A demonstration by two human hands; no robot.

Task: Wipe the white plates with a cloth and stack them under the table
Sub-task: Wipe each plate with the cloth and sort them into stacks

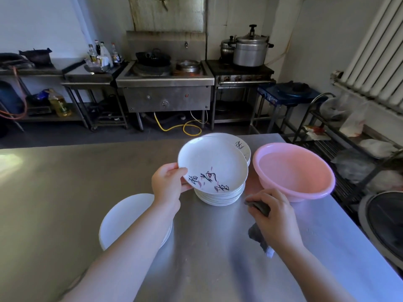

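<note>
The left hand (169, 182) grips a white plate (212, 164) by its near-left rim, thumb on top and fingers curled beneath, holding it tilted just above a stack of plates (220, 196) on the steel bench (65, 182). The plate bears dark brush writing with small pink marks along its near edge. Behind it, another plate (238, 144) with similar writing peeks out, partly hidden; whether it tops a second stack cannot be told.

The right hand (273, 216) hovers low over the bench to the right of the stack, its fingers curled round a dark grey cloth (259, 234), which bunches in the palm and trails down toward the wrist, ending in a small white corner.

Nearer the person, under the left forearm, lies a second pile of plain white plates (126, 216), partly covered by the arm.

A pink basin (293, 171) stands on the bench just right of the stack, close beside it.

Across the room stand a steel stove (165, 83) and a large metal pot (250, 49).
</note>
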